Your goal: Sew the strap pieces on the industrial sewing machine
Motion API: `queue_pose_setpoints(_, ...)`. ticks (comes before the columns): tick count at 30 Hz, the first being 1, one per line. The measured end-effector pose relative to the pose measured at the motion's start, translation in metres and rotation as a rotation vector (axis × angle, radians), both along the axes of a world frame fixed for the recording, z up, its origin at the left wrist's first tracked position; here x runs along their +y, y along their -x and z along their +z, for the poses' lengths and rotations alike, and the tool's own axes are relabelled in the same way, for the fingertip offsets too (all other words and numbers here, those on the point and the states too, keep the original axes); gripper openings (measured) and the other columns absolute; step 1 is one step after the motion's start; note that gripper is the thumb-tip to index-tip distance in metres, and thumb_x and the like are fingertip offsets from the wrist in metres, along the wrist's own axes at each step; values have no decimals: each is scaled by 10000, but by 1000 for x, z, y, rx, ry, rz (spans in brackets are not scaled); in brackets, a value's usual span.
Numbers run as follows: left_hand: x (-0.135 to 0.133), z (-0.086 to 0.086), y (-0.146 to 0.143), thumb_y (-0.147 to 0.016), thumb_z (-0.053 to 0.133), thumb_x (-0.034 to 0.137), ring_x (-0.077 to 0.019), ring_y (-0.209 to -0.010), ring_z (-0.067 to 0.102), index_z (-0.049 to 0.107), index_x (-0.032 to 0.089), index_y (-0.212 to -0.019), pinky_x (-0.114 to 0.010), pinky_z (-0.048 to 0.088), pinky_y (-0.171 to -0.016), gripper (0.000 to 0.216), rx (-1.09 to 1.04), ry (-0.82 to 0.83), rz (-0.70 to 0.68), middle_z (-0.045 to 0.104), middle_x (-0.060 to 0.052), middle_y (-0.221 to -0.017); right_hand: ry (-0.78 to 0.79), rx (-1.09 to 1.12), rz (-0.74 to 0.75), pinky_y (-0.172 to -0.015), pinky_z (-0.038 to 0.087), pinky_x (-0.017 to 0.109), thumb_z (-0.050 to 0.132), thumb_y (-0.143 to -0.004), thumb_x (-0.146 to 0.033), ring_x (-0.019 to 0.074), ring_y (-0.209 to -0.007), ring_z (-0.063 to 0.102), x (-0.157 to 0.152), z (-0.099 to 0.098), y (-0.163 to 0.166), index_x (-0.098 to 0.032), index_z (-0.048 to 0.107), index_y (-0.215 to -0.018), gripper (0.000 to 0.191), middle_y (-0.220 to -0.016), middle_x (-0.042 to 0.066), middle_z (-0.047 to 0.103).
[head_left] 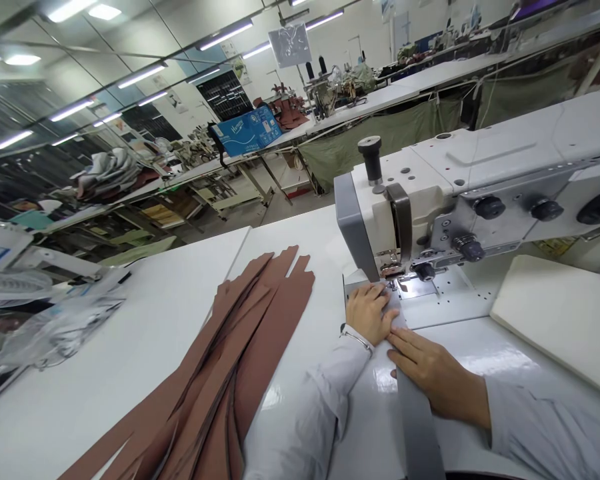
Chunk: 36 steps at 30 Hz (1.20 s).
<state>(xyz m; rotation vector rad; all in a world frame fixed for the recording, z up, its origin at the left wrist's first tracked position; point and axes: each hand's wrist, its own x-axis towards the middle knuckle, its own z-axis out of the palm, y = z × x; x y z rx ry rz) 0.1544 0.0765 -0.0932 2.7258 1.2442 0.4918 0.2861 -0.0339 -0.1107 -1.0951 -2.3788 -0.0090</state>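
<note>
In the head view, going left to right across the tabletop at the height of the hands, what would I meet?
Clear plastic bag, brown strips, the person's left hand, right hand, off-white slab.

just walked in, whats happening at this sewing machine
A person works at a sewing machine with both hands on a long grey strip. The left hand is nearer the needle area, its fingers bent; the right hand lies just behind it, fingers stretched along the strip. A loose pile of brown pieces lies on the white table to the left. Whether the needle is moving can't be told.
</note>
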Motion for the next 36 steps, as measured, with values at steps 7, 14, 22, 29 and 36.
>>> queue_pose_setpoints(7,9,0,-3,-756,657,356,-247,-1087,508,668,235,-991,-416,419,-935,264,20,23,33,632,-14,-1138,-47,-41,14,-985,422,434,381,-890,-134,290,-1218,425,11,0,-6,-57,582,-1088,292,-1217,200,535)
queue_pose_setpoints(14,19,-1,-5,-795,620,359,-249,-1014,544,672,222,-965,-420,427,-902,224,41,-15,28,681,-39,-964,-121,-69,0,-974,432,449,422,-857,-106,301,-1223,414,-11,1,7,-11,560,-1116,309,-1181,222,552)
queue_pose_setpoints(22,-4,-2,4,-710,691,444,-274,-1150,490,643,177,-1041,-423,398,-983,429,-16,12,-106,582,-83,-1214,-175,-45,-82,-932,467,416,495,-799,-100,310,-1128,500,-44,-1,36,-18,604,-1030,268,-1120,201,595)
queue_pose_setpoints(29,20,6,-4,-750,662,426,-254,-1076,541,629,188,-1073,-440,363,-1001,403,81,110,-31,624,-53,-1156,-149,-69,-40,-947,455,423,489,-732,-46,326,-1136,489,-36,3,28,9,585,-1072,358,-1140,218,579)
queue_pose_setpoints(36,4,4,-3,-704,703,435,-253,-1126,512,669,188,-977,-391,400,-973,370,37,51,-85,598,-50,-1196,-104,-96,5,-951,449,448,488,-664,-44,343,-1134,484,-26,0,22,30,580,-1086,438,-1142,232,573)
